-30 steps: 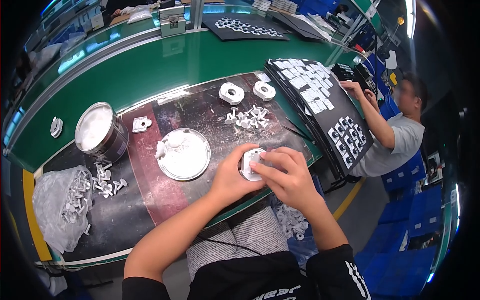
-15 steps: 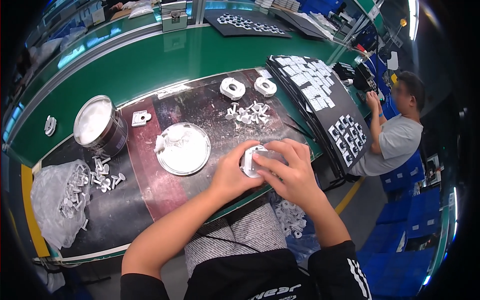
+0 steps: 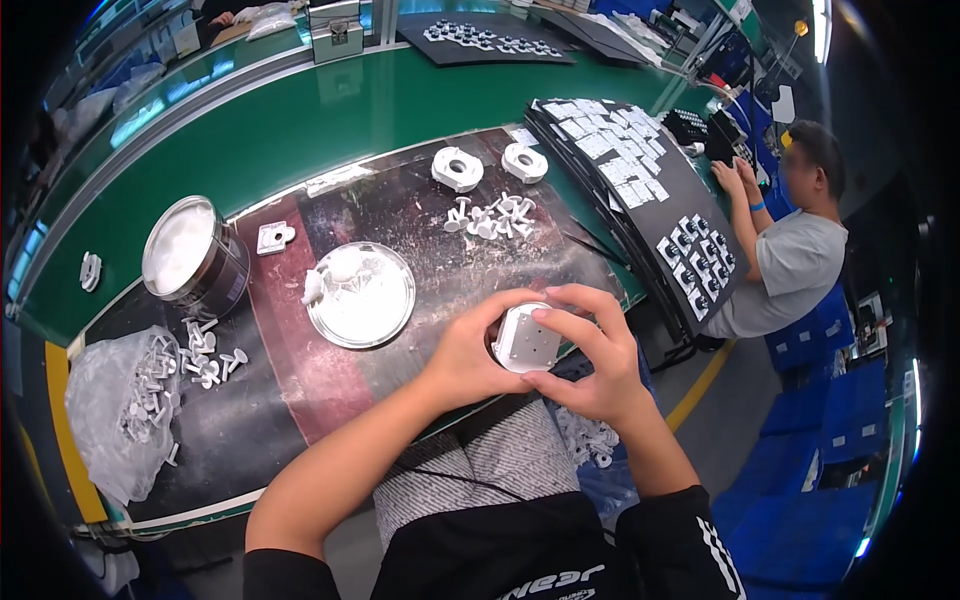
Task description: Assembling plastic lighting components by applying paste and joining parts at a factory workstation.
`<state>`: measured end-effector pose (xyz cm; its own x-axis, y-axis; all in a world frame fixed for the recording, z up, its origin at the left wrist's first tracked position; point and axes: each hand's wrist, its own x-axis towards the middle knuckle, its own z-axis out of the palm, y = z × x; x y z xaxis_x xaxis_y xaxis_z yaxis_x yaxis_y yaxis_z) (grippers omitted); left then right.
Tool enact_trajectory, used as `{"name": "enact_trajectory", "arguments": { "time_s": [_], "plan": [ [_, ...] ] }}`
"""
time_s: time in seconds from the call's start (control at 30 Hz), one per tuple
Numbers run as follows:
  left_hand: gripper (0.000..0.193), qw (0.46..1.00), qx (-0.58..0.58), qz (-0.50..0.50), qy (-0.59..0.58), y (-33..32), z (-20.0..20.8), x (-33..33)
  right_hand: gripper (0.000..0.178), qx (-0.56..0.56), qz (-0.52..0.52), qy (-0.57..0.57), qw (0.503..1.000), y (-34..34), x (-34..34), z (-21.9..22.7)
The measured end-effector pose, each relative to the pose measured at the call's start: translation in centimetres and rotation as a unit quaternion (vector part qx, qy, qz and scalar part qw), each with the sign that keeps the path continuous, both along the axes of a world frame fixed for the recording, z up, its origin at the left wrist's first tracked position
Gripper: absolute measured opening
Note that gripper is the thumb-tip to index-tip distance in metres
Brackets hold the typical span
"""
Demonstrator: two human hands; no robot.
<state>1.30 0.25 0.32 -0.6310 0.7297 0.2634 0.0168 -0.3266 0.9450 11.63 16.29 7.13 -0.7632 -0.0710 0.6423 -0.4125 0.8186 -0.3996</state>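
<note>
Near the front edge of the bench, both my hands hold a white rounded housing whose flat, pale grey face with small holes is turned up. My left hand wraps its left side, thumb at the far edge. The fingers of my right hand curl round the right side, fingertips on the upper and lower edges. Two similar white housings with central openings sit farther off, beside a pile of white mushroom-headed pegs. Left of my hands lies a round lid with white paste on it.
On the left stand an open can of white paste and a clear bag of pegs. A small white block lies by the can. At right, stacked dark boards carry white cards and small parts. A co-worker sits beyond.
The housing has tilted so its grey holed face shows more fully. My right fingers have shifted from across its face to its edges. The co-worker's hands have moved apart slightly.
</note>
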Motion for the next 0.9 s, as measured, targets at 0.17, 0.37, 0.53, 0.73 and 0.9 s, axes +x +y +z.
{"name": "enact_trajectory", "arguments": {
  "time_s": [0.17, 0.37, 0.53, 0.73, 0.9],
  "plan": [
    [0.081, 1.000, -0.020, 0.004, 0.023, 0.0, -0.6, -0.1, 0.058, 0.037, -0.014, -0.053, 0.998, 0.3, -0.2, 0.5],
    [0.080, 1.000, -0.022, 0.004, 0.011, 0.2, -0.7, -0.3, 0.053, 0.059, -0.030, -0.041, 0.997, 0.0, -0.4, 0.0],
    [0.078, 0.999, -0.033, 0.011, 0.025, 0.3, -0.6, -0.3, 0.053, 0.018, -0.027, -0.065, 0.997, 0.4, -0.2, -0.4],
    [0.077, 0.996, -0.045, -0.056, -0.048, 0.1, -0.1, -0.3, 0.053, -0.027, -0.003, -0.093, 0.995, 0.7, -0.1, -0.2],
    [0.078, 0.997, -0.073, -0.003, 0.010, 0.2, 0.0, -0.2, 0.053, 0.004, -0.039, -0.104, 0.994, 0.6, 0.2, -1.1]
  ]
}}
